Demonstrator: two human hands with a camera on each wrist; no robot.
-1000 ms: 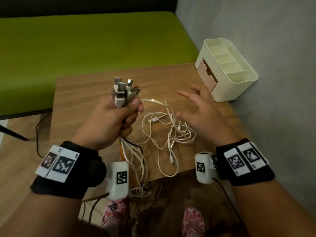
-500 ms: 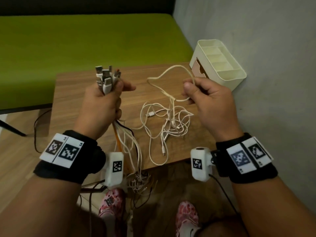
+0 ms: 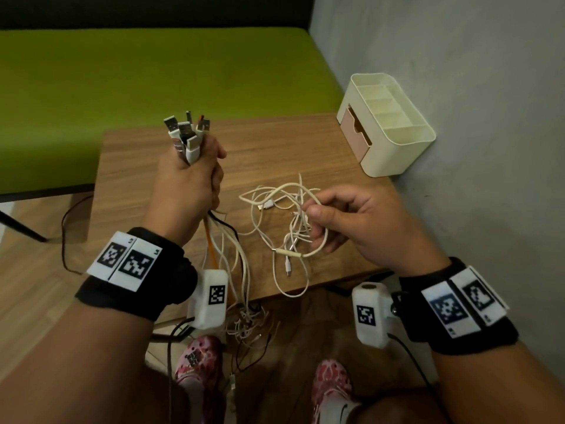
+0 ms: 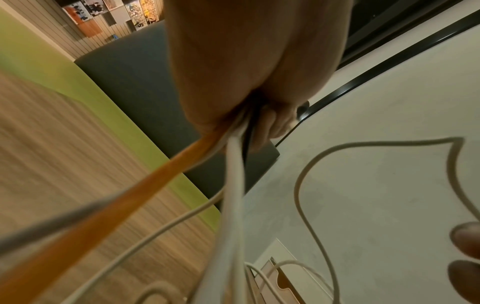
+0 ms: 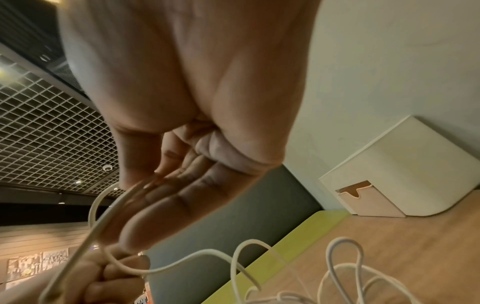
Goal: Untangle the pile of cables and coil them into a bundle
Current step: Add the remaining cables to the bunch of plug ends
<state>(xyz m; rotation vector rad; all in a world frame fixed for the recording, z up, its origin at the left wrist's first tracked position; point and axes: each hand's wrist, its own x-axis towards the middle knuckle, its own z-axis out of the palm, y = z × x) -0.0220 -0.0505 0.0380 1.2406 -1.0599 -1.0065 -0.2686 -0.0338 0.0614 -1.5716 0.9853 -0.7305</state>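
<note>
My left hand (image 3: 189, 179) is raised over the left half of the wooden table (image 3: 146, 179) and grips a bunch of cables (image 3: 186, 139) with their USB plugs pointing up. White, orange and black cords (image 3: 226, 252) hang from that fist past the table's front edge; the left wrist view shows the orange and white cords (image 4: 231, 164) leaving the fist. My right hand (image 3: 333, 215) pinches a white cable (image 3: 318, 240) between thumb and fingers, just above the loose tangle of white cables (image 3: 275, 206) on the table. That cable (image 5: 109, 222) also crosses the right hand's fingers in the right wrist view.
A cream desk organiser (image 3: 385, 123) with a pink drawer stands at the table's back right corner against the grey wall. A green bench (image 3: 153, 71) lies behind the table. Cable ends (image 3: 247, 325) dangle near my pink shoes (image 3: 195, 359) on the floor.
My right hand went from open over the tangle to lifting a white cable high, then came back down low with a white cable pinched. The left fist rose slightly with its bunch.
</note>
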